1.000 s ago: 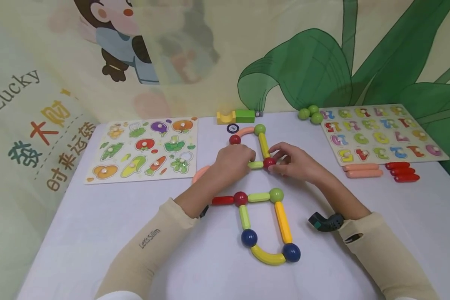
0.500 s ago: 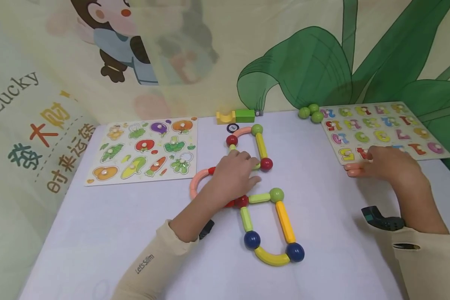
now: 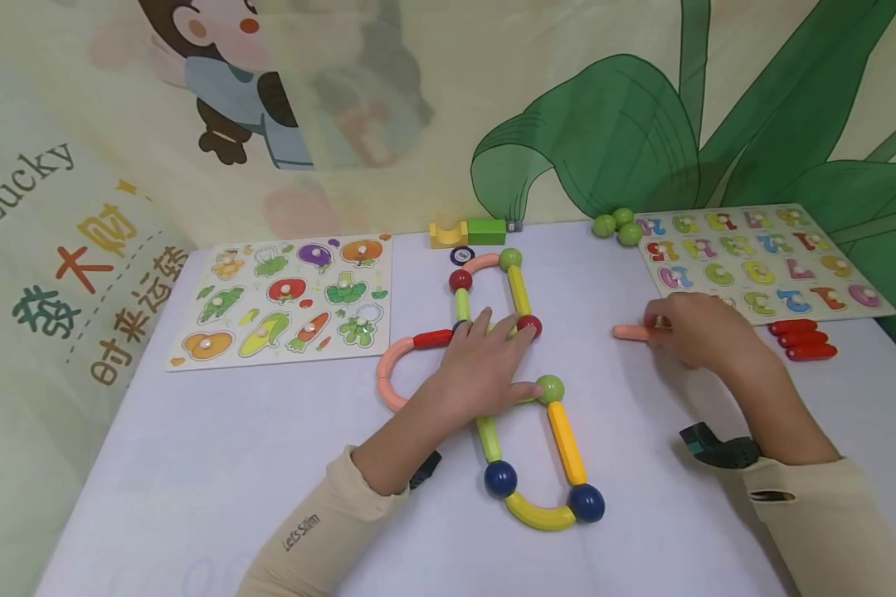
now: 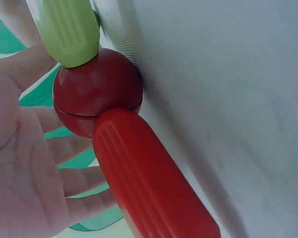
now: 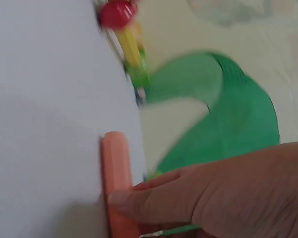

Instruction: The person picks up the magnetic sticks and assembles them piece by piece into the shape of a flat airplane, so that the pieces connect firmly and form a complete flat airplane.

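Observation:
My right hand (image 3: 690,332) pinches a straight pink stick (image 3: 630,332) right of the ball-and-stick figure; in the right wrist view the thumb lies along the pink stick (image 5: 118,171). Fingers spread, my left hand (image 3: 478,365) lies over the figure's middle. Its fingertips reach the red ball (image 3: 530,327) and its thumb the green ball (image 3: 550,389). Under the palm, the left wrist view shows another red ball (image 4: 97,94) joined to a light green stick (image 4: 69,29) and a red stick (image 4: 149,178). The palm hides part of the figure.
Several red sticks (image 3: 802,340) lie at the right, below a number puzzle board (image 3: 762,257). Green balls (image 3: 618,225) sit at the back. A vegetable puzzle board (image 3: 284,298) is at the left. Yellow and green blocks (image 3: 485,230) stand behind the figure. Navy balls (image 3: 586,502) mark its near end.
My right hand left the figure, reached the pink sticks at the right and came back leftward with a pink stick. My left hand spread its fingers and shifted slightly right over the figure.

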Action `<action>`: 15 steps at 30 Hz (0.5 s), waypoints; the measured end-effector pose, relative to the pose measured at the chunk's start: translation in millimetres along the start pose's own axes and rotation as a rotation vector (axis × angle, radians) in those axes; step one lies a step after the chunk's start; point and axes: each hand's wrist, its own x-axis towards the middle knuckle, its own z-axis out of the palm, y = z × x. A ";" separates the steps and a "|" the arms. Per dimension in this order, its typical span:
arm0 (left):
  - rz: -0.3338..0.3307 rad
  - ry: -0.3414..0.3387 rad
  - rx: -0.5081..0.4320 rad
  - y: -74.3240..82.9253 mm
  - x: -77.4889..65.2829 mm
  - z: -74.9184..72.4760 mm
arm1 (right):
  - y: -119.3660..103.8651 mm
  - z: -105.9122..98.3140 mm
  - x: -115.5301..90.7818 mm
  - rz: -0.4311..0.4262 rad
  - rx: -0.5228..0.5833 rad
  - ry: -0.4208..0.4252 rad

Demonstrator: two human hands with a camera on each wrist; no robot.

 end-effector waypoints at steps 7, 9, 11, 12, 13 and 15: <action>-0.003 -0.026 0.002 0.1 -0.2 0.4 | -49.7 11.8 17.4 -0.220 0.001 0.131; -0.002 -0.033 -0.008 0.5 0.2 0.6 | -55.3 10.6 20.3 -0.246 0.002 0.157; -0.002 -0.034 -0.013 0.8 0.2 0.5 | -59.7 9.6 23.2 -0.269 -0.004 0.191; -0.001 -0.033 -0.013 0.9 0.1 0.2 | -62.1 8.9 24.4 -0.279 -0.008 0.202; 0.000 -0.032 -0.014 0.8 -0.2 -0.1 | -64.5 8.2 25.3 -0.288 -0.010 0.206; 0.002 -0.031 -0.012 0.5 -0.8 -0.8 | -67.8 7.3 26.2 -0.302 -0.020 0.197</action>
